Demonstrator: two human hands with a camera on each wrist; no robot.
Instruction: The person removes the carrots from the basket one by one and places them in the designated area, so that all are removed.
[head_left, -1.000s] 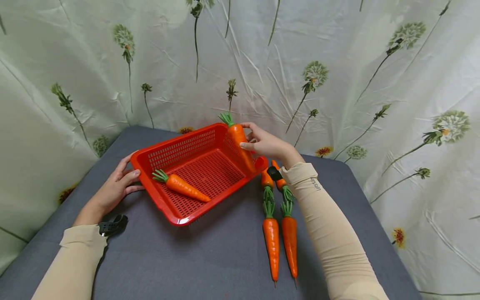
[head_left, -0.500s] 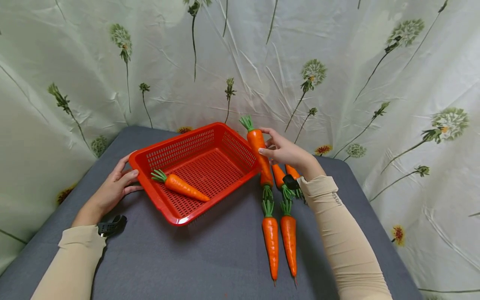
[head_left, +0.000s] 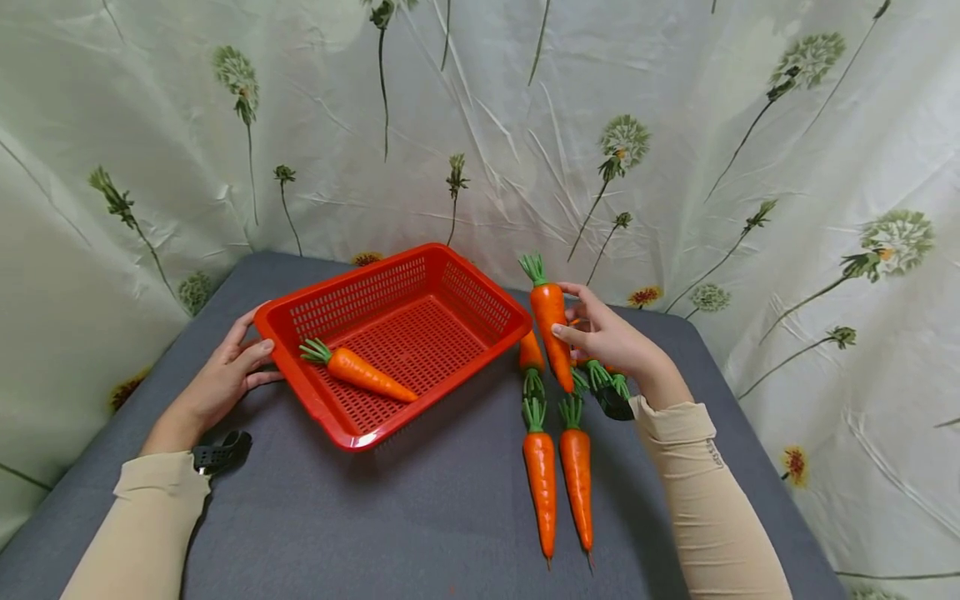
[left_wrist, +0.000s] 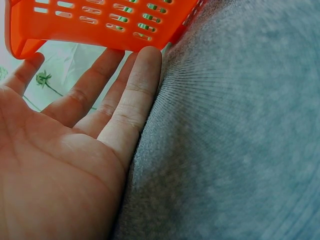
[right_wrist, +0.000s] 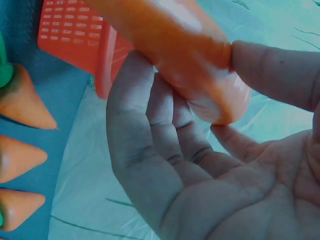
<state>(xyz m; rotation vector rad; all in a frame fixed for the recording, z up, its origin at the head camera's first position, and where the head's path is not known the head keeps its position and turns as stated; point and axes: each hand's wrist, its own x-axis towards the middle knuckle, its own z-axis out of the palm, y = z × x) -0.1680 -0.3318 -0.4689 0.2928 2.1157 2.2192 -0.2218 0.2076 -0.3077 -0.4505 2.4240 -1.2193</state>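
Note:
In the head view my right hand [head_left: 611,337] pinches a carrot [head_left: 551,325] between thumb and fingers, its green top upward, above the table just right of the red basket [head_left: 450,400]. The right wrist view shows the held carrot [right_wrist: 175,55] close up, thumb on one side and fingers on the other. My left hand [head_left: 225,375] rests against the basket's left end, thumb at the rim; in the left wrist view its nearly straight fingers [left_wrist: 142,75] touch the perforated wall. Another carrot [head_left: 367,375] lies inside the basket.
Two carrots [head_left: 540,487] lie side by side in front, tips toward me. Behind them are more carrots [head_left: 531,354], partly hidden by my right hand and the held carrot. The grey table [head_left: 375,533] ends at a flower-patterned curtain [head_left: 510,125].
My right hand has carried the held carrot rightward, from over the basket's right end to above the carrots on the table. The left hand stays at the basket.

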